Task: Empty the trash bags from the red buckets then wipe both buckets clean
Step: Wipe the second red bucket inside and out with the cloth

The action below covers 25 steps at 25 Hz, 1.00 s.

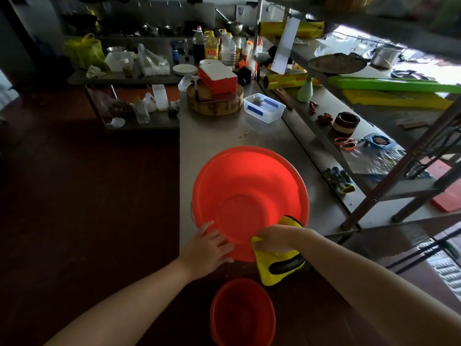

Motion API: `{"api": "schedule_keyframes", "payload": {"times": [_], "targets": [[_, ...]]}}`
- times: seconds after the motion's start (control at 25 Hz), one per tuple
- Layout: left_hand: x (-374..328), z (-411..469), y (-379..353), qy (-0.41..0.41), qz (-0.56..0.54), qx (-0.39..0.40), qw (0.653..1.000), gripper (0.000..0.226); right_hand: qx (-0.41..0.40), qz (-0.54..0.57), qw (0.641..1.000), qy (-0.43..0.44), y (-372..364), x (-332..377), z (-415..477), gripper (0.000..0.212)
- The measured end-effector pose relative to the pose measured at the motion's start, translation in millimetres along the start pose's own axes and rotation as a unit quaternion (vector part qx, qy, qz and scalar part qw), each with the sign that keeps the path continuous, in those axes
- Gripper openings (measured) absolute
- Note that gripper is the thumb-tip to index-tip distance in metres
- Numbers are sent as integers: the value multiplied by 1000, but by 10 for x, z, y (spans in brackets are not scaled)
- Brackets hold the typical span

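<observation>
Bucket on the tabletop (214, 131): the larger red bucket (244, 186) sits at the near edge, close to the near left corner, its round red face towards me. I cannot tell for sure whether I am looking into it or at its underside.
Left grip: my left hand (209, 245) lies flat on the near part of the bucket, fingers straight and spread. It presses to steady the bucket and closes round nothing.
Right grip: my right hand (274, 238) is curled tight round a bunched yellow cloth (277, 268) with dark trim. The cloth touches the bucket's near right rim and hangs down past it.
Second bucket: a smaller, darker red bucket (242, 313) stands upright on the floor (99, 196) just below the tabletop's near edge, between my forearms.
Done, as I judge it: no trash bag shows in either bucket, so the emptying looks finished.
In hand: wiping the bucket on the tabletop.
Left: the rest of this bucket's surface, then probably the floor bucket. It is too dark to tell whether that one is clean.
</observation>
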<state>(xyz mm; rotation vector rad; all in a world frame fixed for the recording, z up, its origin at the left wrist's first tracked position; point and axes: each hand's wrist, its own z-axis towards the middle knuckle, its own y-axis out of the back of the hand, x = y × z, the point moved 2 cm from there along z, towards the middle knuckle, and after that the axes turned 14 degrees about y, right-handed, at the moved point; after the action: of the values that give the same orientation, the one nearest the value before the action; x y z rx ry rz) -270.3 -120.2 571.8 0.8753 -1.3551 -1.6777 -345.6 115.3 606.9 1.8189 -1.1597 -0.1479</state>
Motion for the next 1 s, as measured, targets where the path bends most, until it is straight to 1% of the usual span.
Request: {"api": "schedule_keyframes", "payload": {"times": [0.12, 0.2, 0.24, 0.28, 0.36, 0.4, 0.48, 0.52, 0.56, 0.6, 0.64, 0.72, 0.76, 0.88, 0.92, 1.0], "targets": [[-139, -218, -118, -34, 7, -26, 999, 29, 16, 42, 999, 26, -246, 165, 80, 50], [-206, -291, -163, -43, 26, -44, 998, 28, -4, 24, 998, 52, -359, 238, 90, 48], [-235, -312, -177, -45, 36, -54, 997, 27, -24, -11, 998, 50, -392, 261, 92, 47], [-257, -328, -188, -47, 45, -63, 996, 27, -44, -66, 996, 37, -410, 281, 84, 48], [-296, -337, -202, -50, 53, -80, 994, 26, -62, -159, 985, -27, -460, 313, 53, 54], [-319, -333, -215, -49, 53, -86, 994, 25, -56, -156, 985, -57, -498, 318, 26, 59], [-367, -325, -242, -47, 62, -85, 993, 28, -20, -60, 995, -82, -594, 320, -31, 70], [-395, -316, -251, -48, 69, -79, 993, 30, 24, -23, 996, -79, -643, 329, -77, 76], [-423, -303, -256, -50, 74, -74, 993, 33, 58, -21, 996, -69, -674, 321, -103, 81], [-446, -287, -254, -51, 75, -68, 994, 36, 79, -48, 994, -60, -687, 308, -118, 84], [-463, -274, -244, -51, 74, -61, 994, 39, 88, -71, 992, -52, -709, 286, -120, 81], [-490, -251, -227, -50, 82, -42, 994, 45, 83, -83, 992, -45, -765, 242, -115, 73], [-496, -245, -215, -52, 92, -32, 994, 48, 78, -80, 993, -42, -806, 228, -125, 76], [-485, -237, -178, -64, 119, -13, 991, 53, 58, -77, 995, -21, -953, 203, -227, 112], [-477, -238, -171, -65, 121, -8, 991, 55, 43, -107, 993, -2, -1002, 194, -277, 116], [-460, -232, -153, -53, 126, 13, 990, 63, 0, -185, 982, 45, -1079, 175, -347, 105]]}}
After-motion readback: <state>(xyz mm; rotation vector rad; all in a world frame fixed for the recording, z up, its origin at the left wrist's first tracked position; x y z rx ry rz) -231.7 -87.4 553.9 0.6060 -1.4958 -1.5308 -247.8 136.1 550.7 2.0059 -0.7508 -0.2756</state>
